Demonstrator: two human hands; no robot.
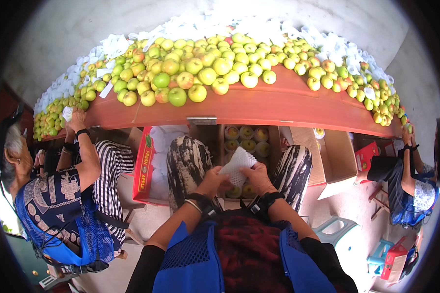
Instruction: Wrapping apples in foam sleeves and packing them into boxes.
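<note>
Between my knees, a white foam net sleeve [238, 165] is held in both hands. My left hand [213, 182] grips its left side, and my right hand [260, 178] pinches the right edge. Whether an apple is inside the sleeve cannot be seen. Directly below sits an open cardboard box [275, 144], holding rows of apples in foam nets [246, 132]. My hands and the sleeve hide part of that box. Beyond my knees, loose yellow-green apples [207, 76] are heaped on a reddish-brown table [242, 104].
White foam sleeves [194, 27] are piled behind the apples. A red apple carton [143, 168] stands left of my legs, an open carton [337, 157] right. One co-worker [59, 197] sits at left, another [417, 183] at far right. A plastic stool [337, 229] stands behind at right.
</note>
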